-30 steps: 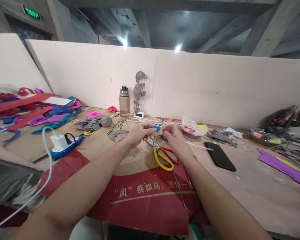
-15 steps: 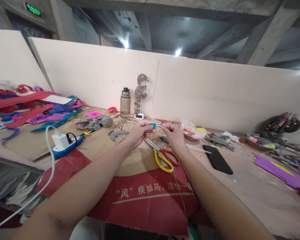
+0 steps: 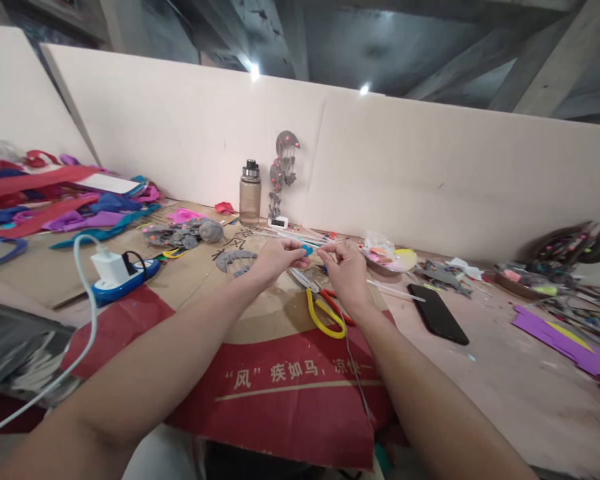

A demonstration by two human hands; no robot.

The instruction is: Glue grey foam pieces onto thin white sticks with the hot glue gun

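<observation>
Between thumb and forefinger, my left hand (image 3: 279, 260) pinches a small blue piece (image 3: 307, 250), too small to tell its exact kind. Just to its right, my right hand (image 3: 346, 268) is closed in a pinch, its fingertips close to the blue piece; whatever they hold is too fine to make out. Below both hands lie scissors (image 3: 326, 322) with yellow handles, beside a red-handled tool (image 3: 337, 307) partly hidden by my right hand. A grey crescent shape (image 3: 228, 260) rests on the cardboard left of my left hand.
A bottle (image 3: 250, 195) stands against the white partition, near a hanging grey ornament (image 3: 286, 170). A black phone (image 3: 437, 315) lies to the right. On the left are a blue power strip (image 3: 125, 283) with a white cable and a heap of coloured fabric strips (image 3: 90, 207).
The camera view has tilted down slightly. Both hands remain in front of me, the left still pinching the blue piece, the right fingertips still beside it.
</observation>
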